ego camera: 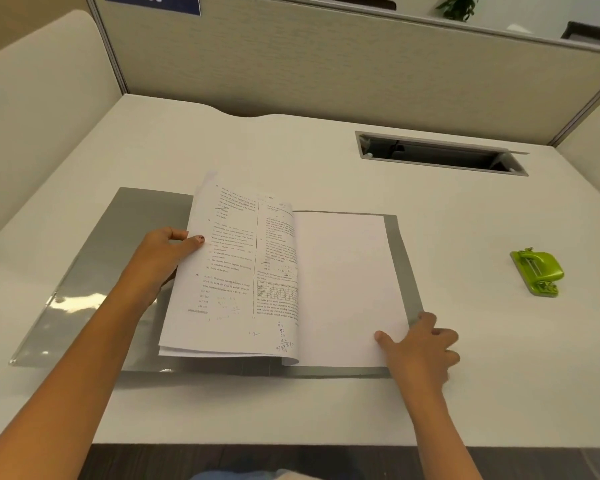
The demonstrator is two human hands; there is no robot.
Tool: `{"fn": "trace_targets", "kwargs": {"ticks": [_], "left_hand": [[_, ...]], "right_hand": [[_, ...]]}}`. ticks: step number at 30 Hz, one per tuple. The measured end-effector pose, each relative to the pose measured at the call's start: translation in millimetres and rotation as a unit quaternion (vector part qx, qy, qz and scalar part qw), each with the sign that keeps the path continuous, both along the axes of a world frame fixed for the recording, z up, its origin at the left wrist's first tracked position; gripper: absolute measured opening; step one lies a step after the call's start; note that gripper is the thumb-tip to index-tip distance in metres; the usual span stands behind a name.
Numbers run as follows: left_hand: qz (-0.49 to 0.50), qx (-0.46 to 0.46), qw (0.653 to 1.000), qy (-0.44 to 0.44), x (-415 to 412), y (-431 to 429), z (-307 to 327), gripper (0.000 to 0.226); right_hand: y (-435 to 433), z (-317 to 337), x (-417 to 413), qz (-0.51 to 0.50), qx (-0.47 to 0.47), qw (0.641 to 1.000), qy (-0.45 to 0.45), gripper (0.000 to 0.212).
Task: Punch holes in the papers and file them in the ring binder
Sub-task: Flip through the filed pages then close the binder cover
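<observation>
A grey ring binder [94, 258] lies open on the white desk, its left cover glossy. A few printed pages [229, 271] arch up over the binder's middle, and my left hand [163, 258] grips their left edge between thumb and fingers. A blank white sheet [343, 285] lies flat on the binder's right half. My right hand [420, 344] presses on that sheet's lower right corner, fingers spread over the binder's edge. The binder's rings are hidden under the pages. A green hole punch [538, 271] sits alone on the desk to the right, apart from both hands.
A rectangular cable slot [440, 154] is cut into the desk at the back right. Beige partition panels [326, 64] wall the desk at the back and on both sides. The desk's front edge [291, 441] runs just below my forearms.
</observation>
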State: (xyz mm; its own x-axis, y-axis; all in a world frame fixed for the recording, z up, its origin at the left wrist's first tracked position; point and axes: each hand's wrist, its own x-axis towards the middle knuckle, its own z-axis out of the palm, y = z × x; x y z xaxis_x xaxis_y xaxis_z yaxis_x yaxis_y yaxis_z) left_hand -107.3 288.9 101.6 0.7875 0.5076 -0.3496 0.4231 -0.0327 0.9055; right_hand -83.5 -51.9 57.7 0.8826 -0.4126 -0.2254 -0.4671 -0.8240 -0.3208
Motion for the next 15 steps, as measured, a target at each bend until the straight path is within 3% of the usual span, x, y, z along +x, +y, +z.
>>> {"fn": "trace_targets", "kwargs": {"ticks": [9, 15], "left_hand": [[-0.003, -0.012, 1.0, 0.001, -0.5, -5.9, 0.1, 0.024], [0.0, -0.018, 1.0, 0.001, -0.8, -9.9, 2.9, 0.027]], "right_hand": [[-18.3, 14.6, 4.2, -0.015, 0.111, 0.993, 0.037, 0.07], [-0.6, 14.8, 1.7, -0.045, 0.069, 0.993, 0.079, 0.07]]}}
